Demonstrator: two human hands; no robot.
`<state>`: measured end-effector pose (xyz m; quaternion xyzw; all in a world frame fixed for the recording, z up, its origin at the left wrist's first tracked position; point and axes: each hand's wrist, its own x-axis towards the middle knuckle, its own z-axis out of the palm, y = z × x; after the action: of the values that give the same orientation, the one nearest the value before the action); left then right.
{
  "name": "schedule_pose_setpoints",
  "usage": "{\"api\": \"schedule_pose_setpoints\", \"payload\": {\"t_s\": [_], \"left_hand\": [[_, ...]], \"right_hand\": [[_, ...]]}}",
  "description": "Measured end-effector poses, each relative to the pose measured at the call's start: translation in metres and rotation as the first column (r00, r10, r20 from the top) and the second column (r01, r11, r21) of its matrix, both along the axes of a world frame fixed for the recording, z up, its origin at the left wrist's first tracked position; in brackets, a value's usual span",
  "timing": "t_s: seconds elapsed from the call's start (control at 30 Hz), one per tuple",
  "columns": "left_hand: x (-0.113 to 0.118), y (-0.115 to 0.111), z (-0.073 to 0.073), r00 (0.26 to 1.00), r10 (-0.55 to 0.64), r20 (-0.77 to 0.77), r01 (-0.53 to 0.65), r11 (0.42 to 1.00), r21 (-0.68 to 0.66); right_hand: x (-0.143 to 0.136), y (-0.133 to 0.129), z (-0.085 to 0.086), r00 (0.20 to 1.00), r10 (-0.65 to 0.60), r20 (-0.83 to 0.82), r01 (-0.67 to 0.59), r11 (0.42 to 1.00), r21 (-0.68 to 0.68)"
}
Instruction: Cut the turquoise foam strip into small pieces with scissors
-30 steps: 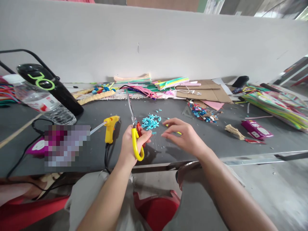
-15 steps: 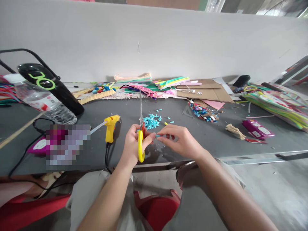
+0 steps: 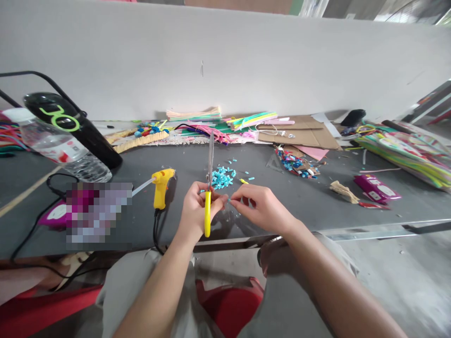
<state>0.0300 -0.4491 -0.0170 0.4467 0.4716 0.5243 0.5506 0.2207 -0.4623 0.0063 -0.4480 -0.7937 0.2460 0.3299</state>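
My left hand [image 3: 195, 212] is closed around yellow-handled scissors [image 3: 207, 211], whose blades point away from me and upward. Its thumb and a fingertip also come together close to my right hand; what lies between them is too small to make out. Opposite, my right hand [image 3: 265, 206] pinches a tiny light-blue piece [image 3: 229, 200] between thumb and forefinger. Just beyond both hands lies a heap of short light-blue pieces [image 3: 222, 177]. Beside the heap, a small yellow piece [image 3: 243, 181] rests on the grey table [image 3: 303, 206].
A yellow glue gun [image 3: 161, 188] with its cord is on the left, near a water bottle [image 3: 66, 150] and a black bottle [image 3: 75, 134]. Cardboard [image 3: 299, 130] and bundles of pipe cleaners [image 3: 252, 119] line the white partition. Right lies a purple packet [image 3: 376, 188].
The scissors have turned in my left hand, their tips swinging slightly right. My fingertips cover more of the light-blue piece. Both hands stay in nearly the same place.
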Motion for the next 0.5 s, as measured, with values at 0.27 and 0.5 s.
{"api": "schedule_pose_setpoints", "payload": {"t_s": [0.27,0.5], "left_hand": [[0.0014,-0.0010,0.0019,1.000,-0.022,0.021,0.021,0.999,0.026],[0.0011,-0.0041,0.0088,0.999,-0.020,-0.037,0.021,1.000,0.003]], "right_hand": [[-0.0086,-0.0017,-0.0042,0.996,-0.069,-0.060,0.071,0.997,0.039],[-0.0067,0.0016,-0.0036,0.881,-0.261,-0.396,0.247,0.965,-0.086]]}}
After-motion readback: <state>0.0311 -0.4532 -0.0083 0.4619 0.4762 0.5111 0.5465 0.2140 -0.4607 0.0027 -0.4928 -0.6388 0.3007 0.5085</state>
